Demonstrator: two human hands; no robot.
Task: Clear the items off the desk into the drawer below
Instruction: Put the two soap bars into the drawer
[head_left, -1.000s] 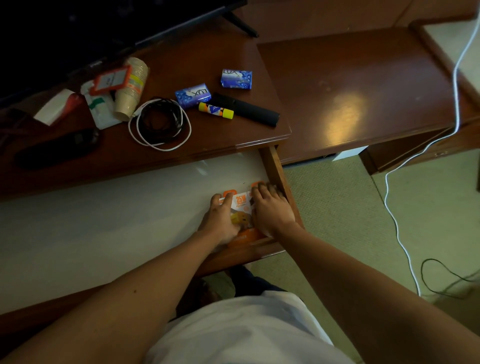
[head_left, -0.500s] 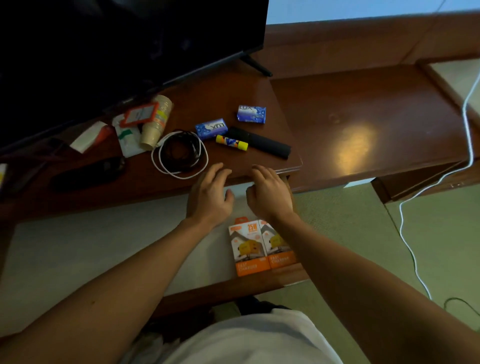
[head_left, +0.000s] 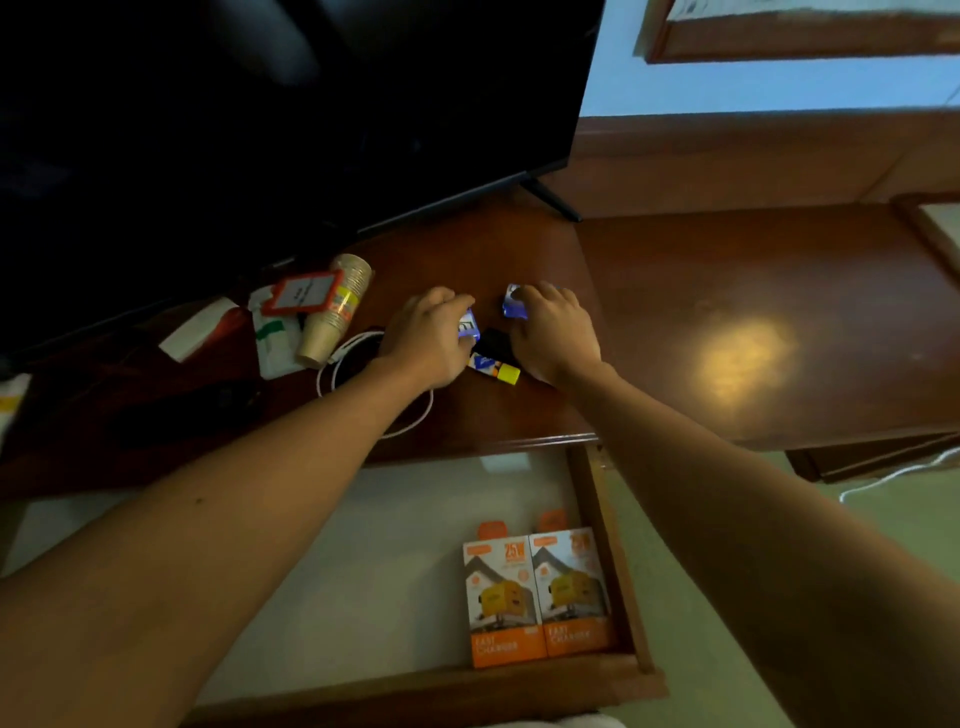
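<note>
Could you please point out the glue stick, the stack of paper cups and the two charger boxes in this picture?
glue stick (head_left: 500, 369): head view, on its yellow cap end.
stack of paper cups (head_left: 332, 322): head view, on the side of the stack.
charger boxes (head_left: 535, 597): head view, on the seam where the two meet.

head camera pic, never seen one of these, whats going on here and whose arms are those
The camera sits on a person's head and looks down, so both arms are theirs. No machine is involved. They are clearing a wooden desk into the open drawer below it.

The left hand closes on one blue soap bar; the right hand covers another. Neither is lifted yet, as far as I can tell.

Between the hands lie a glue stick and a black object I cannot identify. To the left are paper cups, a coiled white cable and some papers, with a TV behind. Two orange charger boxes already lie side by side in the drawer.
</note>
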